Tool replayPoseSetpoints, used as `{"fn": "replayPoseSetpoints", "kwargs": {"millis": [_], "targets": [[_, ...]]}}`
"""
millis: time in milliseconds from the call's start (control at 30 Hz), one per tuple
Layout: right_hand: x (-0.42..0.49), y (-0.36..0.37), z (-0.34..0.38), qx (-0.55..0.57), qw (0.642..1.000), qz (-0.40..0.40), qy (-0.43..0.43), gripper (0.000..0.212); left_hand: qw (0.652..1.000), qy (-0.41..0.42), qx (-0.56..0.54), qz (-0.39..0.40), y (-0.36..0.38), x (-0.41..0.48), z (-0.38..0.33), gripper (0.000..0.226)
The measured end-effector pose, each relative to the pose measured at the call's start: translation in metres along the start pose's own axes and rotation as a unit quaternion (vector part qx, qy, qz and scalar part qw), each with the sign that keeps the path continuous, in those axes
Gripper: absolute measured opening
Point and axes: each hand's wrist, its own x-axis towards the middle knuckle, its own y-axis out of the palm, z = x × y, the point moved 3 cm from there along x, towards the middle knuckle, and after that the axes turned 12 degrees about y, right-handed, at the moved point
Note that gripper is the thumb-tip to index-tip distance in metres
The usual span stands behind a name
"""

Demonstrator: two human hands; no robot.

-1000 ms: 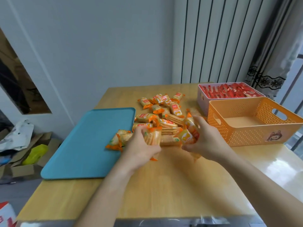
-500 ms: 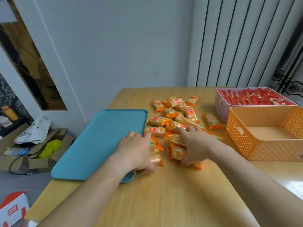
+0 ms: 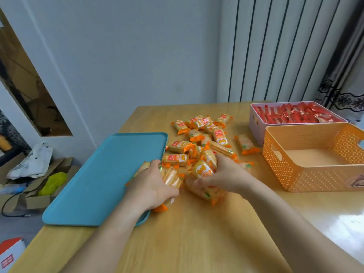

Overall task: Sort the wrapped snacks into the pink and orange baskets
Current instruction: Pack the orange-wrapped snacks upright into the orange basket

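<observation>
Between the two hands, low over the wooden table (image 3: 197, 243), a bunch of orange-wrapped snacks (image 3: 202, 170) is squeezed together. The left hand (image 3: 151, 186) reaches in from the lower left with its back turned up. Its forearm crosses the near right corner of the teal tray (image 3: 102, 174). Its fingers are curled round several of the packets on its right side, and one orange wrapper end pokes out beneath the palm. The right hand (image 3: 222, 178) comes in from the lower right, its forearm slanting across the table. Its fingers are bent round more packets. One packet with a yellow face stands up above its knuckles, and another lies under its fingers against the table. Both hands are clenched on snacks, and the two bundles touch.

Just beyond the fingertips lies the loose pile (image 3: 199, 134) of the same snacks, spread away from the person. A single packet (image 3: 246, 144) sits apart to the right of the pile. To the right of the right hand, near but not touching, stands the orange basket (image 3: 315, 174), its pale floor showing. Beyond it, further from the hands, is the pink basket (image 3: 256, 127), filled with red-wrapped snacks (image 3: 295, 115). The tray lies flat to the left of the left hand.
</observation>
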Motion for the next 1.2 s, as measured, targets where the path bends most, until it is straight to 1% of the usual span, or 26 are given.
{"fn": "replayPoseSetpoints", "kwargs": {"millis": [67, 133, 233, 267, 300, 367, 400, 467, 567, 633, 700, 733, 767, 833, 867, 900, 967, 1067, 1133, 1200], "targets": [[-0.002, 0.005, 0.001, 0.021, 1.000, -0.001, -0.002, 0.091, 0.999, 0.000, 0.021, -0.028, 0.005, -0.005, 0.001, 0.106], [-0.005, 0.010, 0.003, 0.055, 0.998, 0.000, -0.010, 0.079, 0.996, 0.013, 0.083, -0.040, 0.011, -0.011, -0.003, 0.105], [-0.011, 0.016, 0.005, 0.116, 0.993, 0.025, -0.025, 0.057, 0.989, 0.020, 0.143, -0.026, 0.018, -0.015, -0.014, 0.116], [-0.011, 0.018, 0.005, 0.135, 0.990, 0.031, -0.026, 0.054, 0.988, 0.017, 0.148, -0.026, 0.019, -0.015, -0.016, 0.120], [-0.012, 0.020, 0.005, 0.154, 0.987, 0.036, -0.026, 0.056, 0.990, 0.013, 0.140, -0.031, 0.020, -0.015, -0.017, 0.123], [-0.013, 0.024, 0.004, 0.196, 0.979, 0.052, -0.008, 0.065, 0.996, 0.006, 0.073, -0.052, 0.021, -0.012, -0.016, 0.122], [-0.014, 0.025, 0.003, 0.223, 0.973, 0.067, 0.000, 0.062, 0.998, 0.005, 0.021, -0.066, 0.021, -0.011, -0.015, 0.121], [-0.018, 0.028, 0.001, 0.286, 0.952, 0.109, 0.023, 0.047, 0.991, 0.005, -0.091, -0.094, 0.024, -0.010, -0.013, 0.117], [-0.029, 0.026, -0.001, 0.363, 0.917, 0.155, 0.058, 0.034, 0.965, 0.001, -0.220, -0.143, 0.032, -0.009, -0.018, 0.108], [-0.034, 0.026, -0.002, 0.402, 0.899, 0.163, 0.063, 0.027, 0.947, -0.016, -0.275, -0.166, 0.039, -0.009, -0.021, 0.106], [-0.038, 0.025, -0.004, 0.430, 0.886, 0.158, 0.064, 0.026, 0.929, -0.031, -0.322, -0.180, 0.044, -0.010, -0.025, 0.104], [-0.040, 0.024, -0.005, 0.439, 0.883, 0.150, 0.065, 0.026, 0.917, -0.037, -0.351, -0.185, 0.046, -0.010, -0.027, 0.096], [-0.041, 0.024, -0.006, 0.445, 0.882, 0.141, 0.066, 0.027, 0.903, -0.042, -0.385, -0.187, 0.047, -0.011, -0.030, 0.083], [-0.044, 0.018, -0.003, 0.446, 0.886, 0.116, 0.054, 0.034, 0.879, -0.038, -0.437, -0.188, 0.044, -0.013, -0.040, 0.059], [-0.046, 0.011, -0.001, 0.441, 0.892, 0.096, 0.038, 0.039, 0.868, -0.028, -0.456, -0.194, 0.040, -0.012, -0.049, 0.055], [-0.048, 0.001, 0.003, 0.436, 0.897, 0.074, 0.015, 0.042, 0.857, -0.013, -0.474, -0.202, 0.035, -0.011, -0.060, 0.054], [-0.052, -0.028, 0.009, 0.431, 0.901, 0.029, -0.046, 0.042, 0.833, 0.026, -0.507, -0.217, 0.022, -0.005, -0.086, 0.062], [-0.057, -0.090, 0.009, 0.423, 0.895, -0.057, -0.129, 0.041, 0.816, 0.108, -0.521, -0.227, 0.005, 0.016, -0.142, 0.068], [-0.054, -0.132, -0.001, 0.414, 0.891, -0.112, -0.148, 0.045, 0.808, 0.150, -0.524, -0.224, 0.001, 0.034, -0.185, 0.080], [-0.047, -0.167, -0.018, 0.405, 0.893, -0.151, -0.124, 0.047, 0.808, 0.175, -0.526, -0.201, 0.010, 0.056, -0.224, 0.093]]}}
